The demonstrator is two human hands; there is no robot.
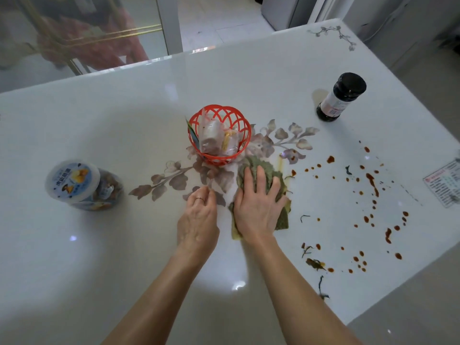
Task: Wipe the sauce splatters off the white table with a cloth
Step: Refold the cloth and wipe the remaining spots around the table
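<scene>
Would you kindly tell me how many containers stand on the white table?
3: snack tub on the left, red basket in the middle, dark bottle far right.

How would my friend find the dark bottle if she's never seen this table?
Start at the white table with the painted flowers. Look past the red basket toward the far right, beyond the brown sauce splatters. The dark bottle stands alone there, upright, the only thing with a black cap and pale label.

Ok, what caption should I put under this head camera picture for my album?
Right hand presses a green cloth on the white table, with brown sauce splatters dotted to its right.
</scene>
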